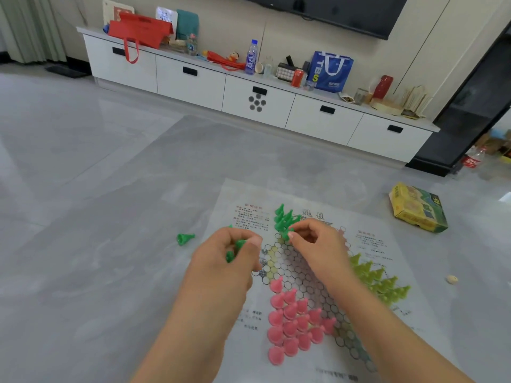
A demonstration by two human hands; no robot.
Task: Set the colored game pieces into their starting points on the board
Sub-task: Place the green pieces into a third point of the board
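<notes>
A paper game board (367, 244) with a hexagon grid lies on the grey floor. Several green cone pieces (282, 217) stand at its far point. Pink pieces (290, 322) fill the near-left point and yellow-green pieces (378, 280) the right point. My left hand (229, 261) is closed around a few green pieces at the board's left edge. With thumb and forefinger, my right hand (318, 244) pinches one green piece (287, 234) just below the green group. One green piece (185, 239) lies on its side on the floor to the left.
A yellow-green game box (417, 208) lies on the floor at the right. A small beige ball (451, 279) sits by the board's right edge. A low white cabinet (249, 89) with bags, bottles and cans runs along the far wall.
</notes>
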